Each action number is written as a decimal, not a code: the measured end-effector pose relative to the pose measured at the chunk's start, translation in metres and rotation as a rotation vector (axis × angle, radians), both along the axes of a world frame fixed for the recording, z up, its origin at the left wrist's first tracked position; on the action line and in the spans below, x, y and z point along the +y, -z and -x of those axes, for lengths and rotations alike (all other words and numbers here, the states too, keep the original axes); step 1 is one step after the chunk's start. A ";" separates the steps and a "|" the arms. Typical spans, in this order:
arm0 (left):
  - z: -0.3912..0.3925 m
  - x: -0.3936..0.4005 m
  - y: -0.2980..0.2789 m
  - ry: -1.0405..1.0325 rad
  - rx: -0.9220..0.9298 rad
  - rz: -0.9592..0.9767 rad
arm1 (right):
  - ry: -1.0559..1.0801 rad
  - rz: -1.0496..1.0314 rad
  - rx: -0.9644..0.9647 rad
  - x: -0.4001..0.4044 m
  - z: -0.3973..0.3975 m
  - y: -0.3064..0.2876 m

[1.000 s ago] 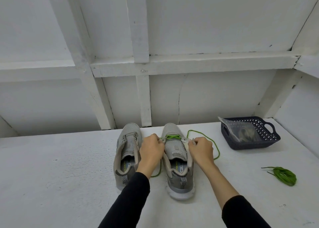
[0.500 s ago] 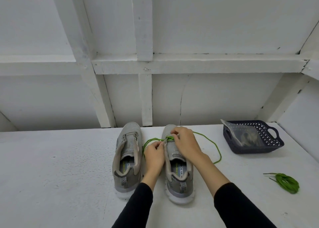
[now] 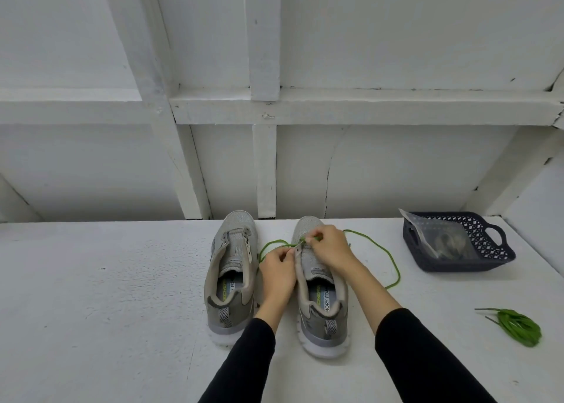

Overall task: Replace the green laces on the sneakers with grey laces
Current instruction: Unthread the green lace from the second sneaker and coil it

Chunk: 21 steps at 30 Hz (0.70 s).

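Observation:
Two grey sneakers stand side by side on the white table, toes pointing away from me. The left sneaker [image 3: 232, 277] has no lace in it. On the right sneaker [image 3: 320, 299], a green lace [image 3: 393, 259] runs through the eyelets near the toe, and its loose end trails in a loop to the right. My left hand [image 3: 279, 270] grips the sneaker's left eyelet edge. My right hand [image 3: 331, 247] pinches the green lace over the toe-end eyelets. A bundled green lace [image 3: 518, 326] lies at the right.
A dark blue plastic basket [image 3: 488, 259] at the back right holds a clear bag [image 3: 439, 241] with greyish laces inside. A white panelled wall [image 3: 274, 158] with beams rises right behind the sneakers. The table [image 3: 106, 296] stretches out to the left.
My right hand crossed from the sneaker's right side to over its toe-end eyelets. A loop of green lace has come out on the left, between the two sneakers.

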<state>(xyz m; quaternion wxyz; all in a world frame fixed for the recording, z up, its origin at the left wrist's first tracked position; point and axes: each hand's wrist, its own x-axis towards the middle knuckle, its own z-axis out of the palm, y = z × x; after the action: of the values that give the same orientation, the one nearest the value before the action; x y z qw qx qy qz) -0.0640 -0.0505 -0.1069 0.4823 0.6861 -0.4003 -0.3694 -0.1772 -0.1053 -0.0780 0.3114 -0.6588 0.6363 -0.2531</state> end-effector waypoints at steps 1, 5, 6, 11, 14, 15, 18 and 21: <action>0.000 0.000 -0.001 -0.007 -0.006 -0.006 | 0.081 -0.019 -0.159 0.002 0.003 -0.001; -0.001 -0.001 0.001 -0.021 -0.029 -0.038 | 0.361 -0.192 -0.914 0.010 0.027 -0.002; -0.001 -0.001 0.002 -0.024 -0.030 -0.041 | 0.454 -0.242 -1.080 0.012 0.035 0.000; 0.000 -0.002 0.004 -0.017 -0.036 -0.038 | 0.724 -0.403 -1.131 0.016 0.051 0.026; -0.001 -0.002 0.005 -0.028 -0.038 -0.040 | 0.739 -0.201 -0.814 0.014 0.044 0.017; -0.001 -0.002 0.006 -0.029 -0.038 -0.041 | 0.699 -0.071 -0.688 0.014 0.042 0.010; -0.002 -0.001 0.005 -0.028 -0.036 -0.040 | 0.395 0.208 -0.393 0.015 0.028 -0.015; -0.001 -0.001 0.005 -0.028 -0.040 -0.036 | 0.069 0.165 -0.161 0.012 0.012 -0.018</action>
<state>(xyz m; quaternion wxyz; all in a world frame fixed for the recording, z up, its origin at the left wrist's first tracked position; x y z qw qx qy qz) -0.0630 -0.0519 -0.1117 0.4670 0.7074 -0.3934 -0.3559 -0.1896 -0.0932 -0.0603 0.2975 -0.6374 0.6085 -0.3675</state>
